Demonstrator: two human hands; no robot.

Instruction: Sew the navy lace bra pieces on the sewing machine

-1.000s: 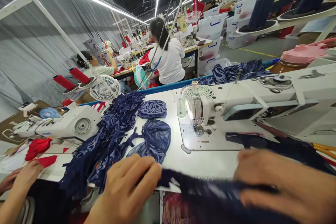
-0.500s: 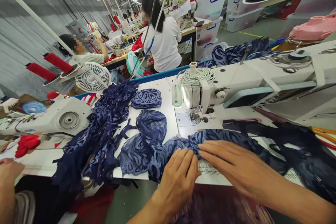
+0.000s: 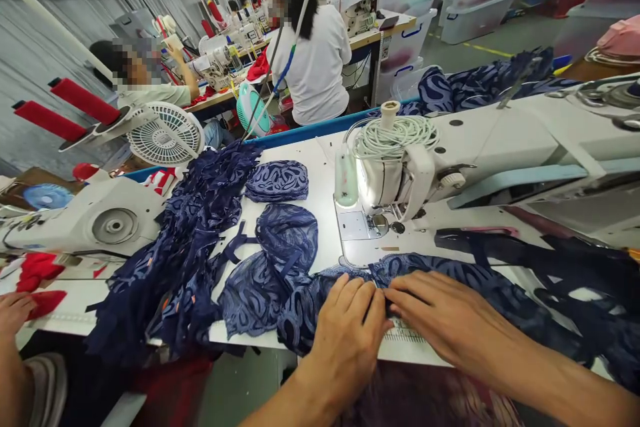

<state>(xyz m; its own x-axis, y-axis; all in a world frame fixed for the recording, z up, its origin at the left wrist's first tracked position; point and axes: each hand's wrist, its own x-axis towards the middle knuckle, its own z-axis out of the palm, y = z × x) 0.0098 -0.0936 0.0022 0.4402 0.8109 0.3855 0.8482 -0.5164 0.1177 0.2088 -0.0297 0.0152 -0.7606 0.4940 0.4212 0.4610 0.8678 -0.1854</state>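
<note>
A navy lace garment piece (image 3: 480,280) lies on the white table just in front of the sewing machine's (image 3: 400,173) needle plate (image 3: 373,223). My left hand (image 3: 345,333) rests flat on its left part with the fingers stretched forward. My right hand (image 3: 440,317) lies flat on it from the right. The fingertips of both hands meet on a fold of the lace. Neither hand wraps round the fabric. A coil of white cord (image 3: 395,137) sits on top of the machine head.
A heap of navy lace pieces (image 3: 190,247) and two lace cups (image 3: 277,180) cover the table's left half. A white fan (image 3: 163,137), red thread cones (image 3: 83,100) and a second machine (image 3: 100,223) stand left. Another person's hand (image 3: 15,310) lies by red fabric (image 3: 37,273). Workers sit behind.
The navy piece came up from the table's front edge onto the table before the machine. Both hands went from gripping it to lying flat, fingertips drawing together.
</note>
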